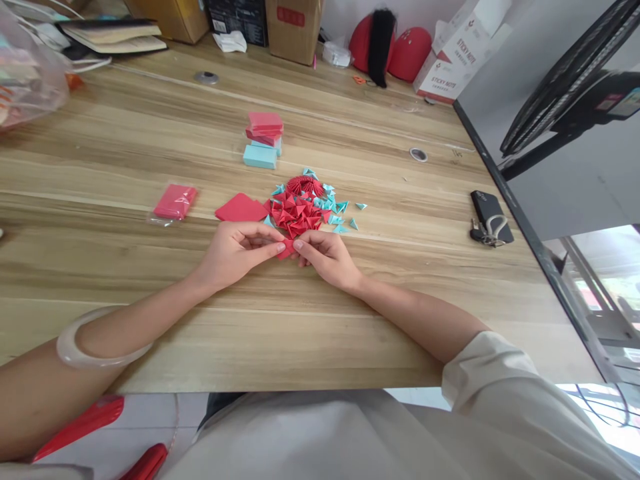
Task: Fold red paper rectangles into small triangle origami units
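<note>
Between my two hands is a small piece of red paper (287,249). My left hand (239,248) pinches its left side with thumb and fingers. On the other side, my right hand (327,257) pinches the paper's right edge. Just beyond my fingertips lies a heap of folded red paper triangles (299,215). A round red folded-paper piece (304,186) sits at the back of the heap. Light blue paper triangles (337,207) are scattered around it, mostly on the right. Flat red paper sheets (241,207) rest left of the heap.
A wrapped red paper pack (175,201) lies to the left. Stacked red and blue paper packs (263,139) stand farther back. A phone (492,215) with keys on it is at the right. Boxes (294,30) line the back, and a black fan (570,80) stands at right.
</note>
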`<action>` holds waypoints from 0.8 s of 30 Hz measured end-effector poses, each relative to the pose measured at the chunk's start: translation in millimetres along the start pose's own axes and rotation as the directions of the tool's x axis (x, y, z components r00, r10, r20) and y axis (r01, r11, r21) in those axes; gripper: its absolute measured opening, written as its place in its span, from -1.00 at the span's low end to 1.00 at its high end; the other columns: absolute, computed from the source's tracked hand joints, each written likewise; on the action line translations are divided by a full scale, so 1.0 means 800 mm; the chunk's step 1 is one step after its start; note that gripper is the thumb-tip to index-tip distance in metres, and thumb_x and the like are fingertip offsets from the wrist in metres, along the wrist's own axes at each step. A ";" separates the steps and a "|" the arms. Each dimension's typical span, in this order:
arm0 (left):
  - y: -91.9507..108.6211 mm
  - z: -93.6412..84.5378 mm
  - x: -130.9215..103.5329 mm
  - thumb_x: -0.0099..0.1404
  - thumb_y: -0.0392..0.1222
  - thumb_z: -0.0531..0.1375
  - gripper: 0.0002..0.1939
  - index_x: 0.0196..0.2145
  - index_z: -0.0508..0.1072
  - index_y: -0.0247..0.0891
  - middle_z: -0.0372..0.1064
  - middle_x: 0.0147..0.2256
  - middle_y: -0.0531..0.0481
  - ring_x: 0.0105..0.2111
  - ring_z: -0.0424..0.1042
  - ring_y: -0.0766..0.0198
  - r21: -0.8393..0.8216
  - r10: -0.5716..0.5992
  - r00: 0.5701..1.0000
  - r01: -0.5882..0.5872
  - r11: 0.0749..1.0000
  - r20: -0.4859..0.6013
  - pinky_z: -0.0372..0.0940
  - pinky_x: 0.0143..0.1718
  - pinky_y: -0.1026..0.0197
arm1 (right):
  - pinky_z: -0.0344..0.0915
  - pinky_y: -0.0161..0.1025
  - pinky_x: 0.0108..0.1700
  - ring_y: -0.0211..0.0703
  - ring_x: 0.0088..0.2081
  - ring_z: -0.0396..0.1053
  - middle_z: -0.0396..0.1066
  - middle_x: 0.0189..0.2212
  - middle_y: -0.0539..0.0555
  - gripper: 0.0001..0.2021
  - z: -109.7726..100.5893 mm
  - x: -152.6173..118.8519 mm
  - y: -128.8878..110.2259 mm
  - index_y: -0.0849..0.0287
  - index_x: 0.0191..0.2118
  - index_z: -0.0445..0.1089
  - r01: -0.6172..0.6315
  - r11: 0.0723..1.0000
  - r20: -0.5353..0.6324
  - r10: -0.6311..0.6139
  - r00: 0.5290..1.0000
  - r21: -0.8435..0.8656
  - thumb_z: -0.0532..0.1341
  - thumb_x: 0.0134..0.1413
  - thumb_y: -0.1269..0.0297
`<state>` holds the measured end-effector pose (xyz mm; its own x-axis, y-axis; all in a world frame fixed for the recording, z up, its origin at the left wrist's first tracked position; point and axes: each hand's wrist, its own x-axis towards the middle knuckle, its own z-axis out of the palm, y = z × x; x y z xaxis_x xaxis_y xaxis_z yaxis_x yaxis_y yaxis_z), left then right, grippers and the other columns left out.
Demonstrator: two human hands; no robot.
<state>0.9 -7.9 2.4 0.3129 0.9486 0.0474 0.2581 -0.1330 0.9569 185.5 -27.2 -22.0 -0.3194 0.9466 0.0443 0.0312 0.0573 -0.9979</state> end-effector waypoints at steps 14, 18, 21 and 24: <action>-0.004 -0.002 0.002 0.05 -0.12 0.34 -0.85 -0.44 0.56 -0.25 0.53 -0.47 0.03 -0.50 0.45 0.35 0.022 -0.003 1.000 0.003 1.000 -0.018 0.32 -0.47 0.36 | 0.28 -0.38 -0.47 -0.38 -0.54 0.29 0.45 -0.51 0.06 -0.57 0.001 0.000 -0.004 0.27 -0.44 0.44 -0.017 0.999 -0.027 0.015 1.000 -0.051 0.21 0.00 -0.09; -0.004 -0.002 0.002 0.03 -0.13 0.35 -0.85 -0.45 0.57 -0.25 0.54 -0.47 0.02 -0.50 0.44 0.36 0.009 -0.016 1.000 0.016 1.000 -0.021 0.32 -0.47 0.37 | 0.27 -0.37 -0.48 -0.37 -0.55 0.30 0.45 -0.52 0.06 -0.57 0.000 0.000 -0.003 0.28 -0.44 0.43 -0.014 0.998 -0.026 0.013 1.000 -0.064 0.22 0.00 -0.09; -0.003 -0.002 0.002 0.02 -0.14 0.35 -0.85 -0.45 0.56 -0.26 0.54 -0.47 0.01 -0.49 0.45 0.35 -0.005 -0.029 0.999 0.029 1.000 -0.017 0.33 -0.46 0.37 | 0.25 -0.37 -0.49 -0.37 -0.55 0.29 0.43 -0.53 0.06 -0.57 0.000 0.000 -0.002 0.28 -0.44 0.43 -0.018 0.997 -0.011 0.017 1.000 -0.077 0.21 0.00 -0.08; -0.002 -0.002 0.002 0.02 -0.16 0.35 -0.86 -0.48 0.54 -0.28 0.53 -0.48 0.02 -0.49 0.45 0.36 -0.025 -0.040 0.999 0.040 0.999 -0.008 0.33 -0.45 0.38 | 0.21 -0.37 -0.49 -0.37 -0.55 0.25 0.40 -0.55 0.04 -0.59 -0.001 0.000 -0.001 0.28 -0.44 0.43 -0.008 0.993 0.010 0.009 1.000 -0.116 0.20 0.03 -0.06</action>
<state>-0.4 -5.7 1.4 0.2951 0.9554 0.0115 0.2474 -0.0880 0.9649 186.1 -27.1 -21.6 -0.3287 0.9438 0.0344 0.1432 0.0858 -0.9860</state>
